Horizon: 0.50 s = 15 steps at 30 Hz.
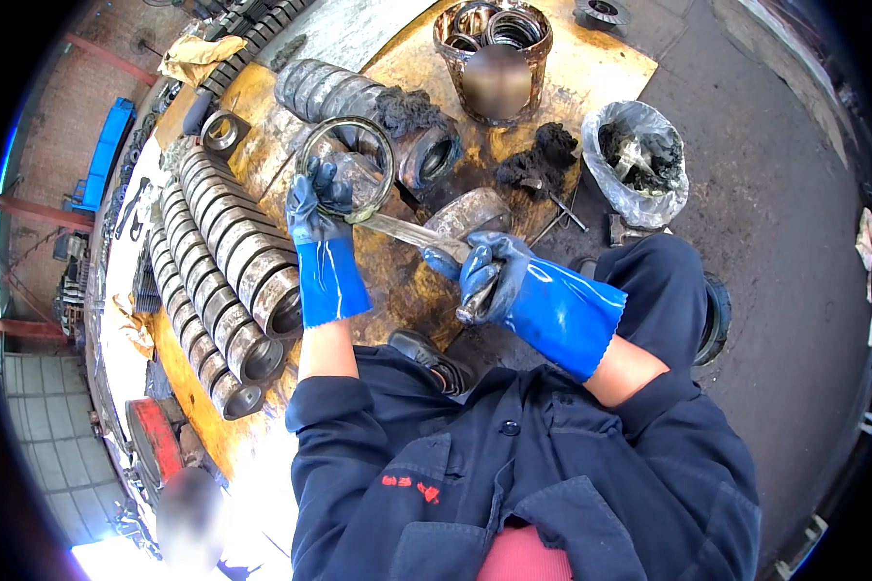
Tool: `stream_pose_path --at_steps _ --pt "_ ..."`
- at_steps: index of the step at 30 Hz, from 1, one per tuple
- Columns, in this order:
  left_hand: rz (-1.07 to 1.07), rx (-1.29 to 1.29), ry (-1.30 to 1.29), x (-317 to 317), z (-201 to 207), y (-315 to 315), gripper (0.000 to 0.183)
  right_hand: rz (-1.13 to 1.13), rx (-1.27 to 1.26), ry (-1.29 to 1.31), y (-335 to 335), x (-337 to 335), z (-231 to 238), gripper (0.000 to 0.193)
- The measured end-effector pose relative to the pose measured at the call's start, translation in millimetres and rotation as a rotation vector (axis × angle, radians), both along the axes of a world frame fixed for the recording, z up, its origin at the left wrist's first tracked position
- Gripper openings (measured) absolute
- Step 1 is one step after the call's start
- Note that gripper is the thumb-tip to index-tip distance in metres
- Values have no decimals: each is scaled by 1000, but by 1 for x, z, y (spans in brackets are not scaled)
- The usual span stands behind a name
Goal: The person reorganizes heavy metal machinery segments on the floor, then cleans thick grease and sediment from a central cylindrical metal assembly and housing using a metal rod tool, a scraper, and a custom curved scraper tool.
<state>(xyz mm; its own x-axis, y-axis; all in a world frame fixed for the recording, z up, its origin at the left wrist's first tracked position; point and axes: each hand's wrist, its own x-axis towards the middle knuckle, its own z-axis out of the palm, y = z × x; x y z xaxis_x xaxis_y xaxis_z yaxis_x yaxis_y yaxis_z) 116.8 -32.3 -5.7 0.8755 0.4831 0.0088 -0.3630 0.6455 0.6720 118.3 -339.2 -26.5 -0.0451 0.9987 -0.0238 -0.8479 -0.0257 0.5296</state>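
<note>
My left hand (318, 205), in a blue rubber glove, is closed on a metal ring (389, 163) and holds it up above the work surface. In my right hand (499, 276), gloved the same way, is a long flat metal blade (409, 231), like a scraper; its tip meets the ring's lower edge by my left fingers. Both gloves have dark smears. Just beyond the ring lies a row of thick metal rings (334, 92) with a black greasy rag or clump (407, 110) on it. A thick, worn ring (475, 211) lies beyond the blade.
Several rows of stacked metal rings (228, 218) lie at left on the stained yellow board (606, 63). A grimy bucket (452, 66) of rings stands at the back. Right of it are black clumps (543, 157), a rod tool (567, 211) and a plastic-lined container (670, 198).
</note>
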Motion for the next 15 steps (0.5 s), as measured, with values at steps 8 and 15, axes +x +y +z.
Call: stream_pose_path --at_steps 8,15 --pt "-47 -137 -65 6 -42 31 33 -340 -122 -334 -55 30 83 61" --pt "-64 -90 87 12 -38 18 36 -807 -1150 -818 -226 135 101 51"
